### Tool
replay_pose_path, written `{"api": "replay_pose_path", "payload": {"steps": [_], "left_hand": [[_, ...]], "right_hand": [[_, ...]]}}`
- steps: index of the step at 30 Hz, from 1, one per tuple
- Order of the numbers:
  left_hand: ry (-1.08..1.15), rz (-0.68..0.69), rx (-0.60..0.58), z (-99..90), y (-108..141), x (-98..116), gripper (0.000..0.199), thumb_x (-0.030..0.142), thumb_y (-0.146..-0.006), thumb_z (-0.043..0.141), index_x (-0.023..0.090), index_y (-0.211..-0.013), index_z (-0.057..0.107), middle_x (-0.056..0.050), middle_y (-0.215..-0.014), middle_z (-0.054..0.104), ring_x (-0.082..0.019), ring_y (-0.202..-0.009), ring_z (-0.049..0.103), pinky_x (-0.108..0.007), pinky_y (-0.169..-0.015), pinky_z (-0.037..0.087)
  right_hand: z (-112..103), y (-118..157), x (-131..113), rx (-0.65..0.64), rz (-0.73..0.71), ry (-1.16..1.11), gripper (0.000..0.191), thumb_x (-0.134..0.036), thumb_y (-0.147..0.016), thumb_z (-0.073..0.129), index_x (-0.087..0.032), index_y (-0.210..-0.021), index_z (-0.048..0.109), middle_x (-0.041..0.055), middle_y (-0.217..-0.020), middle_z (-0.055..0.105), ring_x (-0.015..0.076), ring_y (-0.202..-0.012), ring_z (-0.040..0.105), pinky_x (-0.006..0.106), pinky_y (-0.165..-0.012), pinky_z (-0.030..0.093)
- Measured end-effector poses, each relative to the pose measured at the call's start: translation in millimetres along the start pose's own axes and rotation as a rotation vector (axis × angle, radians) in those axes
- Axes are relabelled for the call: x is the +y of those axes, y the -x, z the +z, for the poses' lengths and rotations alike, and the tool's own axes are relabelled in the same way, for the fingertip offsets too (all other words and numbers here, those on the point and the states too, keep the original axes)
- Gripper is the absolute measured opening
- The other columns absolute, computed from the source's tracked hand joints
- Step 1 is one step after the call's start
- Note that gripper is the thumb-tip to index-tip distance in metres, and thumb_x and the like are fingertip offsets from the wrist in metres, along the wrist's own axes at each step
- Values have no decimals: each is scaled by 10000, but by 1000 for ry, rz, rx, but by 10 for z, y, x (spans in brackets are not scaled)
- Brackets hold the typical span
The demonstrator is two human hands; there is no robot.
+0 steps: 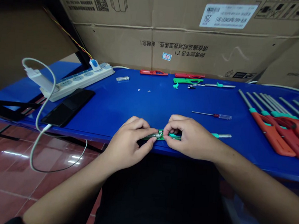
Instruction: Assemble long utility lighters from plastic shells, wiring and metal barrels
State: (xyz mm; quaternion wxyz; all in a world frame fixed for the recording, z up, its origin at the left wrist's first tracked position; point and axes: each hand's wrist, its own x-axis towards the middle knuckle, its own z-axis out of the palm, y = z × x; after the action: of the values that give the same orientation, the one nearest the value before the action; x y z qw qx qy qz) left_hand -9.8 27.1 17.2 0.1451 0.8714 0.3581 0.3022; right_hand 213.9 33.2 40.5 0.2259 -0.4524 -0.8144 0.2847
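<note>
An opened green long-nozzle lighter [160, 135] lies lengthwise near the table's front edge, with silvery parts inside. My left hand [128, 143] grips its left portion between thumb and forefinger. Over its middle, my right hand [189, 136] is closed in a pinch; what the fingertips hold is too small to tell. From under the right hand, a metal nozzle [224, 136] with a teal collar sticks out to the right. A screwdriver [223, 116] with a clear and red handle lies just beyond that hand.
Along the back lie a red casing half [154, 72], a green casing half [188, 81], a loose nozzle [222, 85] and a silvery part [122, 78]. Several orange-red lighters [274, 134] are heaped right. A power strip [79, 82] and black phone [68, 107] with white cable stand left.
</note>
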Motion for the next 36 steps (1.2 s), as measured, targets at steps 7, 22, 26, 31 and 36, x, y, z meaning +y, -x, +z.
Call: {"api": "replay_pose_path", "payload": {"steps": [7,22,26,31,36], "left_hand": [[6,-1,-5,-14,-2,-5,221,237,-929,631,199,-1112,748,-44,-947,660,-178,-887,560,-336,-790,457],[-13,4,-24,-14,-7,2,223,225,-929,629,187,-1115,747,-48,-938,651,-182,-885,552,-340,-788,447],[-20,8,-25,-8,-12,4,223,225,-934,625,179,-1114,748,-54,-942,651,-184,-884,550,-341,-782,446],[-27,18,-23,-1,-8,9,221,238,-943,629,191,-1122,750,-48,-930,659,-183,-874,548,-348,-785,445],[-34,-6,1,21,5,8,223,246,-943,639,207,-1130,753,-50,-939,675,-189,-884,557,-357,-797,454]], "right_hand": [[4,2,9,5,1,8,72,-161,-802,641,-192,-778,702,-1,-819,592,112,-710,541,252,-619,413],[2,-7,30,-18,-17,21,89,-190,-873,612,-197,-829,690,1,-850,584,121,-743,532,268,-658,404],[9,-6,34,-23,-23,27,91,-188,-888,599,-195,-839,675,4,-869,586,124,-759,530,271,-678,400],[13,1,18,-26,-24,46,96,-178,-891,590,-189,-828,662,7,-864,582,127,-763,528,274,-687,392],[9,-1,3,-37,-28,45,103,-192,-896,586,-186,-823,658,10,-859,579,132,-767,529,278,-693,391]]}}
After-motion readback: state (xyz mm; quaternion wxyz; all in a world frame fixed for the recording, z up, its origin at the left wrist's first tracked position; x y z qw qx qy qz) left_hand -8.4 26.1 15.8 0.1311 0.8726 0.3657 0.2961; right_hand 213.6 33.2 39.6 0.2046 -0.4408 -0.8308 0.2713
